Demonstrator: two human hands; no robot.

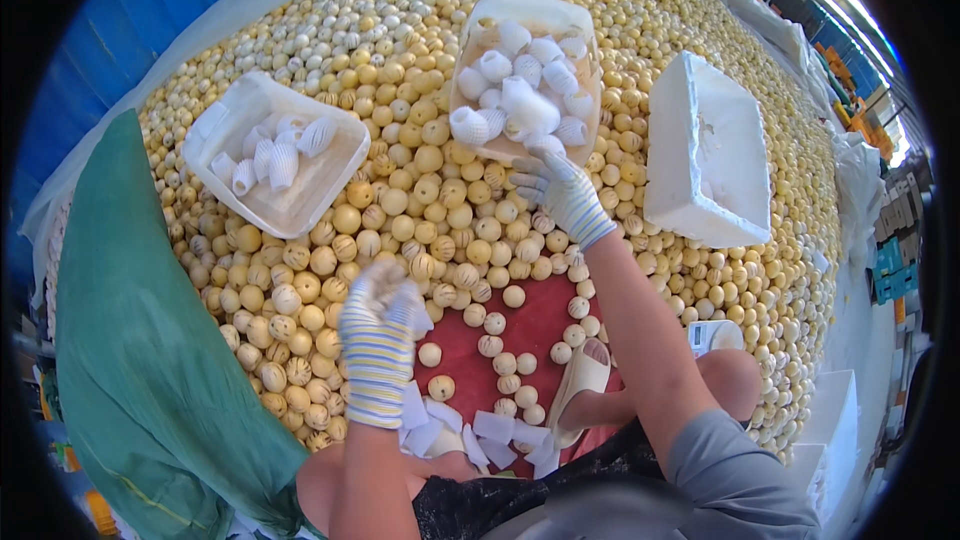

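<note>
Centrally, your gloved hands are apart: the right hand [565,195] at the near rim of a tub [530,9] of foam sleeves [527,68], the blurred left hand [380,340] beside yellow fruit [427,159]; whether either grips anything cannot be told. Outward, a second tub [345,130] lies left, a white box [678,160] right.

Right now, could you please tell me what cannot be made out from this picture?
Head view: whether the left hand holds anything; it is blurred by motion.
Head view: whether the right hand grips the nearest white foam sleeve; the hand itself hides any contact.
Head view: any reading on the white device; too small to make out.
Head view: whatever lies beneath the green sheet, which covers it.
</note>
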